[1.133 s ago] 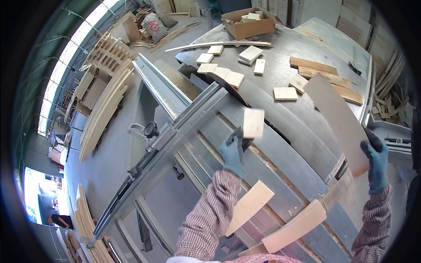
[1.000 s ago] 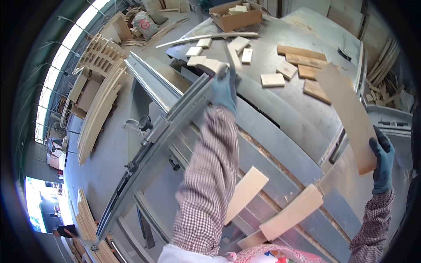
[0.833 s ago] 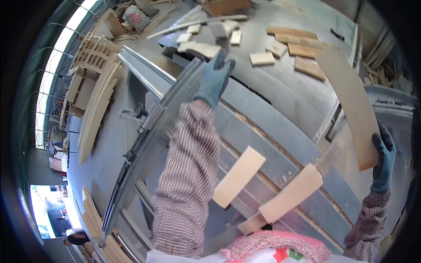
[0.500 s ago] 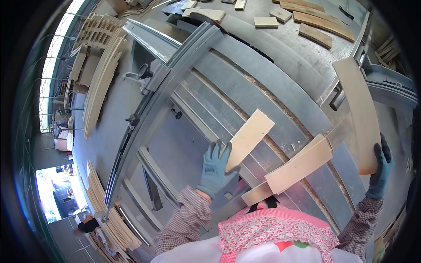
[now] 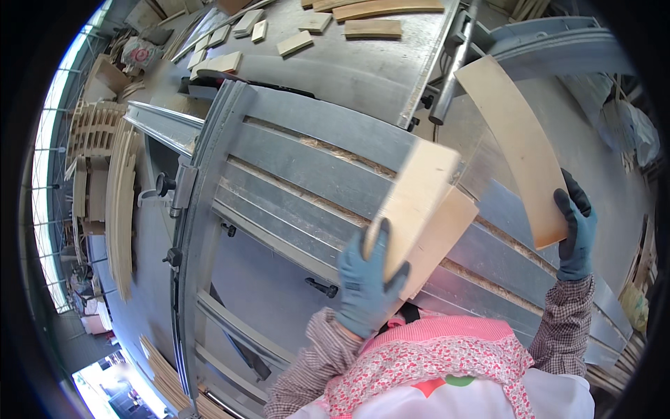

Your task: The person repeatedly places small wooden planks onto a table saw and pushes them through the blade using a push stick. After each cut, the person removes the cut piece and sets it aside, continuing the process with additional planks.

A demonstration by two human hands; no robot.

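My left hand (image 5: 370, 283), in a blue-grey glove with dark fingertips, grips the lower end of a short pale board (image 5: 413, 199), slightly blurred. Partly covered by it is another light wooden board (image 5: 447, 234), close to my apron; whether the two touch I cannot tell. Over to the right, my right hand (image 5: 578, 227) is closed on the near end of a longer thin board (image 5: 516, 136), which tilts up past the edge of the grey metal machine table (image 5: 307, 153). Sawdust lines the slots of that table.
Across the far metal surface (image 5: 349, 66) lie several small wood blocks (image 5: 294, 43) and longer strips (image 5: 373, 29). A sliding rail with a clamp (image 5: 165, 184) borders the left side. Stacked long planks (image 5: 120, 202) stand farther left. A metal bar (image 5: 453, 70) juts out at the far right.
My view has shifted to the right. My left hand has brought its short board rightward, over the other light board. My right hand still holds the longer board.
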